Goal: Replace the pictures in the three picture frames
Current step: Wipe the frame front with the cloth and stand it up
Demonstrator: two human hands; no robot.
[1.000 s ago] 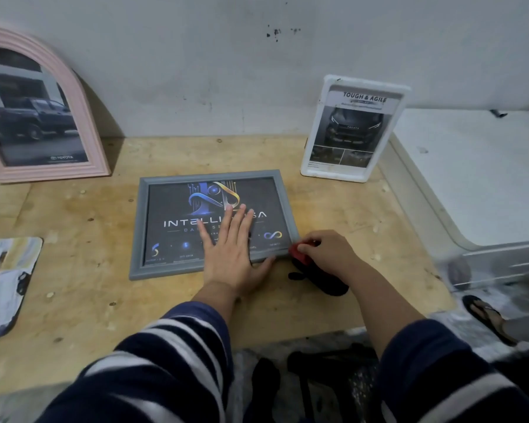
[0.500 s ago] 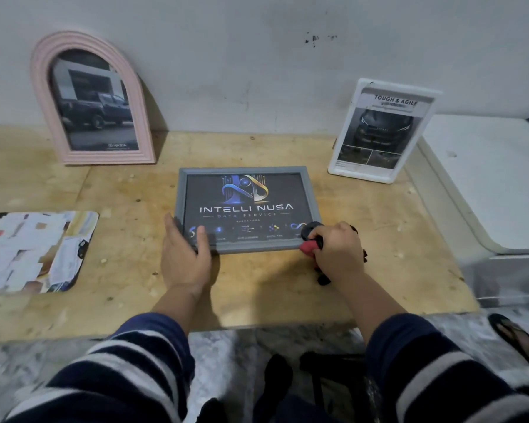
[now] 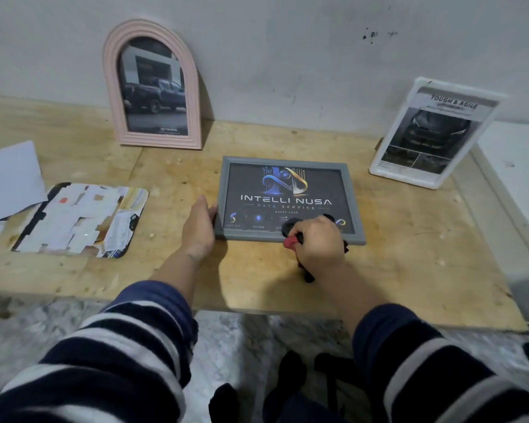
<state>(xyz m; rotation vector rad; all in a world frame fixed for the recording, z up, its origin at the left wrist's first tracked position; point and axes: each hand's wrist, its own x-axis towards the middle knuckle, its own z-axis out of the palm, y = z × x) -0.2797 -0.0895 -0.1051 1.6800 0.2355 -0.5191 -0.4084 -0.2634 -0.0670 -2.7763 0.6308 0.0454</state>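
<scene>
A grey rectangular frame [image 3: 289, 161] lies flat on the wooden table [image 3: 409, 254], showing a dark "INTELLI NUSA" picture. My left hand [image 3: 199, 227] rests against the frame's left edge near its front corner. My right hand [image 3: 318, 239] grips a black tool with a red part [image 3: 290, 241] at the frame's front edge; part of the tool sticks out below my wrist. A pink arched frame [image 3: 153, 83] with a truck photo leans on the wall at the back. A white frame [image 3: 431, 132] with a "TOUGH & AGILE" car sheet leans at the back right.
A rounded picture sheet [image 3: 80, 221] with torn white patches lies at the left of the table, and a white paper [image 3: 8, 178] overlaps its far left side. A white surface [image 3: 516, 166] adjoins the table at the right. Marbled floor shows below the table's front edge.
My left hand slid off the picture's face to the frame's left edge. My right hand with the tool moved from beside the frame's right corner onto its front edge. The camera turned left.
</scene>
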